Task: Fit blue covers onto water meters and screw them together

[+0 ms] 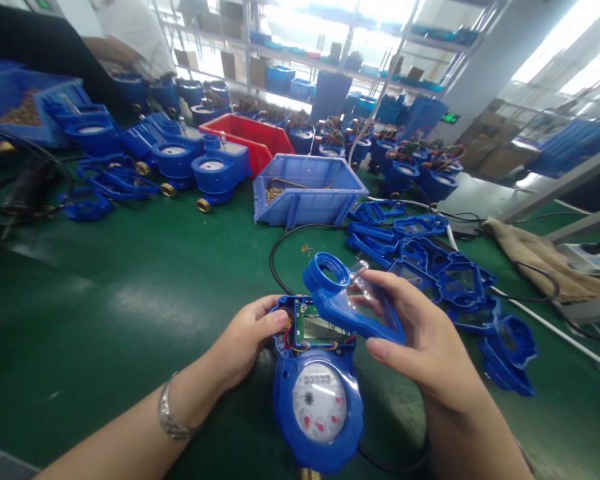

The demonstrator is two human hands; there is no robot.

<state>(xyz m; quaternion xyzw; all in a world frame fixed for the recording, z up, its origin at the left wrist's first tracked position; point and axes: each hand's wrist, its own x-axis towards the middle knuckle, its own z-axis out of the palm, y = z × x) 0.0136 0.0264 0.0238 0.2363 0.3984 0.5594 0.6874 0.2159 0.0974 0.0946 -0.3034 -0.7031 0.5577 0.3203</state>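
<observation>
A blue water meter [316, 393] lies on the green table in front of me, its round white dial facing up and a green circuit board with a display [320, 328] exposed at its far end. My left hand [245, 340] grips the meter's left side by the circuit board, fingers curled. My right hand [420, 340] holds a blue plastic cover [347, 300] with a round opening and a clear window, tilted just above the exposed board.
A pile of blue covers [445, 273] lies to the right. A blue bin [307, 190] with small brass screws and a red bin [253, 140] stand ahead. Several blue meters [180, 157] crowd the far left and back. A black cable [280, 247] loops nearby. Beige cloth [535, 257] lies right.
</observation>
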